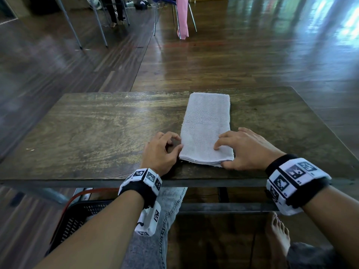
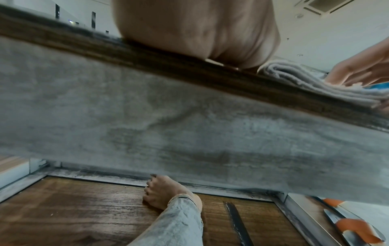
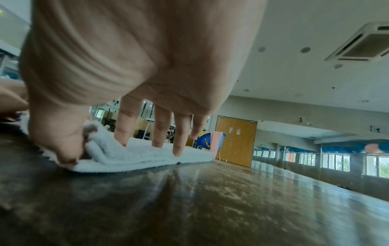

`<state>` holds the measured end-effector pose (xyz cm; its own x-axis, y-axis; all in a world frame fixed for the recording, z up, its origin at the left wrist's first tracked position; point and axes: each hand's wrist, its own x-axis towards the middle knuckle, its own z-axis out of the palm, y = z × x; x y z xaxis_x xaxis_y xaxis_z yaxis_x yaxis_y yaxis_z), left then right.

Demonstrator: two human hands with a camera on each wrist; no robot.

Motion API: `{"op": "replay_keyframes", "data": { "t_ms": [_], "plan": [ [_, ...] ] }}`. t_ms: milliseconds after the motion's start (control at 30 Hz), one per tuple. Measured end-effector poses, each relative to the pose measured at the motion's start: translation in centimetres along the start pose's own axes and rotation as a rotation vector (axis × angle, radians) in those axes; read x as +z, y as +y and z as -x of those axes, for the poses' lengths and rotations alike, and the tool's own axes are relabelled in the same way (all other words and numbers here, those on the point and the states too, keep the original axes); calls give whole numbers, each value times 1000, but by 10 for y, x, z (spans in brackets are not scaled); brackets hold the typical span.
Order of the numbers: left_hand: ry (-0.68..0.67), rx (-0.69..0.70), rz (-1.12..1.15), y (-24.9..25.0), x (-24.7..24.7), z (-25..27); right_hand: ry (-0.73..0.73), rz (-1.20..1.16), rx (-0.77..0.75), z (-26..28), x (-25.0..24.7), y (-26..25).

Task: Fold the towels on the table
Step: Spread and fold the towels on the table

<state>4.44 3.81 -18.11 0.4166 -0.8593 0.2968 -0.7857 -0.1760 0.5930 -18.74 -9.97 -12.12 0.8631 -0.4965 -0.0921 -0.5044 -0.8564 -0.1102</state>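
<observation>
A pale grey towel [image 1: 206,123], folded into a long narrow strip, lies on the wooden table [image 1: 97,129] and runs away from me. My right hand [image 1: 220,155] holds its near right corner: straight fingers press on top and the thumb sits against the layered near edge. In the right wrist view, that hand [image 3: 96,146] pinches the stacked layers of the towel [image 3: 147,154]. My left hand [image 1: 175,142] rests on the table at the near left corner. Its fingers are loosely curled and the thumb tip touches the towel's edge. The left wrist view shows only the heel of the left hand [image 2: 200,33] and the towel's edge [image 2: 294,78].
The table's near edge [image 1: 194,180] lies just under my wrists. A black plastic basket [image 1: 81,216] stands on the floor under the table's left side, beside my knee. A bare foot [image 1: 277,233] is at the lower right. A chair with a pink cloth [image 1: 182,16] stands far behind.
</observation>
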Motion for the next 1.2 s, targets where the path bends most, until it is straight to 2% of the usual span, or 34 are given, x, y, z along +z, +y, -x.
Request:
{"op": "replay_keyframes", "data": {
  "t_ms": [200, 333, 433, 533, 600, 667, 733, 800, 867, 967, 1067, 1200],
  "plan": [
    [22, 16, -12, 0, 1, 1, -30, 53, -21, 1, 1, -2],
    [9, 34, -31, 1, 0, 2, 113, 63, -96, 2, 2, -3],
    [-28, 43, -62, 3, -2, 3, 174, 62, -58, 1, 1, -6],
    [-76, 67, -33, 5, -3, 6, 246, -239, 66, 2, -7, -12],
    [-98, 75, 29, 9, -5, 8, 327, -477, 80, 1, -13, -15],
    [-104, 83, 116, 15, -6, 9, 367, -608, 68, 2, -19, -17],
    [-86, 42, 292, 28, -10, 10, 315, -688, 72, 4, -27, -16],
    [-103, -91, 495, 41, -12, 11, 139, -827, 93, 9, -33, -10],
    [-155, -245, 522, 49, -12, 11, -45, -955, 124, 12, -36, 0],
    [-244, -360, 423, 52, -10, 8, -194, -1102, 152, 14, -36, 9],
    [-247, -429, 382, 53, -9, 1, -166, -1148, 137, 11, -34, 11],
    [-165, -453, 351, 55, -9, -13, 10, -1200, 210, -5, -34, 10]
  ]
}}
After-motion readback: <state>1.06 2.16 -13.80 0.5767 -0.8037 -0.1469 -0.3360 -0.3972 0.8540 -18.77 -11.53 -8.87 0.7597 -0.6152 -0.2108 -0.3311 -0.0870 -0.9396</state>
